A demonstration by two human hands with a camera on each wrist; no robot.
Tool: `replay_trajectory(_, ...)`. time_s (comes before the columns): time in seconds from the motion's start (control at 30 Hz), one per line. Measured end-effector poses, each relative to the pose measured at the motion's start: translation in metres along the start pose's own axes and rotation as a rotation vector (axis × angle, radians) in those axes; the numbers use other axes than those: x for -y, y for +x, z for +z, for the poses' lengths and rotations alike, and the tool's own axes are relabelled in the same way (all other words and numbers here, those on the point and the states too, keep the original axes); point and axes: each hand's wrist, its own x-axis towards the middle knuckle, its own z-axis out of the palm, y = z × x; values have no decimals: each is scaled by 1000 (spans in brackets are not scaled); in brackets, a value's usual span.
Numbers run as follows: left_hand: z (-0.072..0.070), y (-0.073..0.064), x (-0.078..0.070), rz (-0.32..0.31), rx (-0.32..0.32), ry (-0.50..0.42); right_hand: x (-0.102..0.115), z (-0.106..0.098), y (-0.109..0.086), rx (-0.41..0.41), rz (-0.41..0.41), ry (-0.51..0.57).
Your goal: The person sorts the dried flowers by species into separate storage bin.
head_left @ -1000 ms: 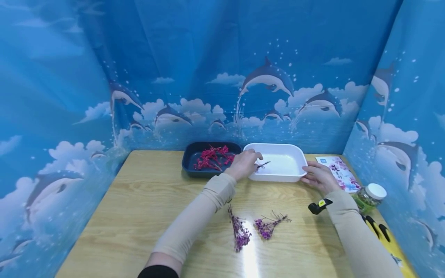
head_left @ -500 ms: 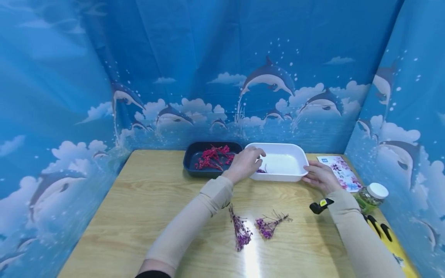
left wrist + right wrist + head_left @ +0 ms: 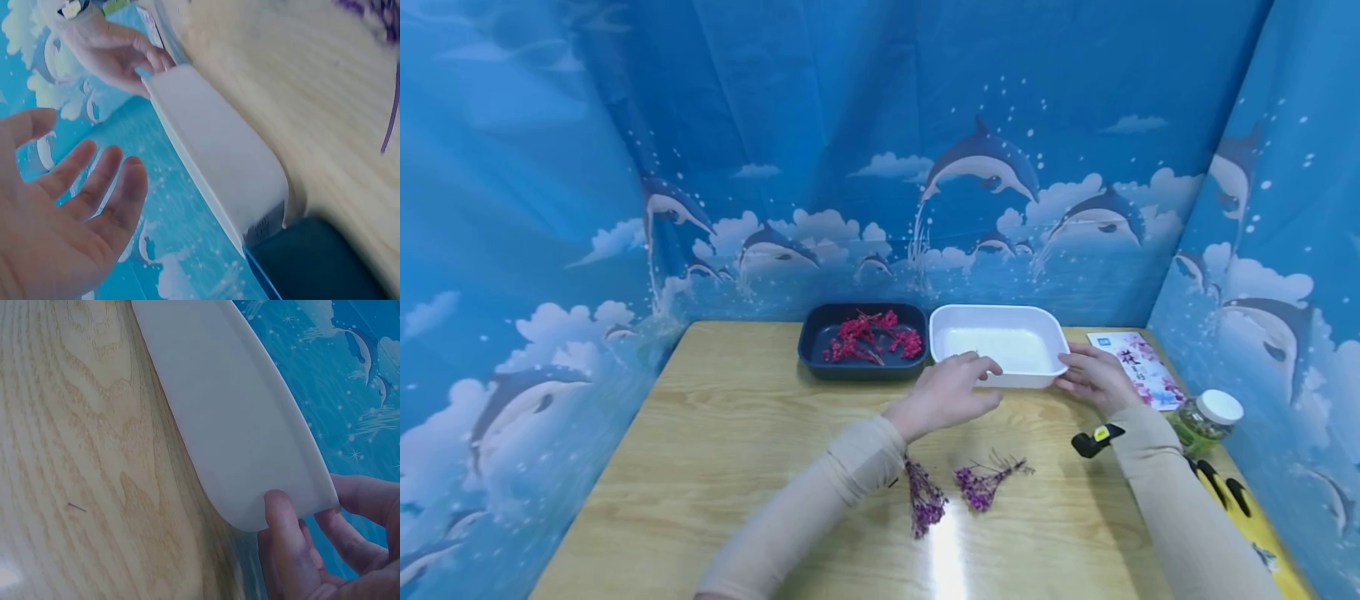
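My left hand [image 3: 951, 396] hovers in front of the white tray [image 3: 1000, 312], its fingers loosely spread and holding nothing, as the left wrist view shows. It hides part of the tray's near wall. My right hand [image 3: 1093, 379] holds the tray's right end, with the thumb [image 3: 282, 515] against the outer wall and fingers at the rim. No flowers show in the visible part of the white tray. Nearer me lie two dried purple flower sprigs, one sprig [image 3: 925, 500] partly behind my left wrist and another sprig [image 3: 981, 485] to its right.
A dark tray [image 3: 816, 367] with red dried flowers [image 3: 857, 333] stands left of the white one. To the right are a printed card [image 3: 1138, 371], a white-lidded jar [image 3: 1206, 421] and a yellow-and-black item [image 3: 1247, 525]. A blue dolphin curtain [image 3: 865, 150] hangs behind the wooden table [image 3: 722, 433].
My left hand has let go of a small purple sprig at the white tray's left side and drawn back toward me. My right hand stays on the tray's right end.
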Motion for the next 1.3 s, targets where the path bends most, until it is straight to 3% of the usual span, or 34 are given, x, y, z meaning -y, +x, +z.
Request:
replay_trajectory(0.3, 21, -16, -19, 11, 113, 38, 1, 1, -1, -6, 9, -2)
replay_trajectory(0.47, 34, -24, -28, -9, 219, 77, 1, 0, 0, 7, 7, -4)
replay_trajectory(0.8, 53, -36, -30, -19, 321, 161, 0, -2, 2, 13, 15, 27)
replay_trajectory(1.3, 69, -50, -44, -23, 313, 334, 0, -3, 3, 31, 4, 15)
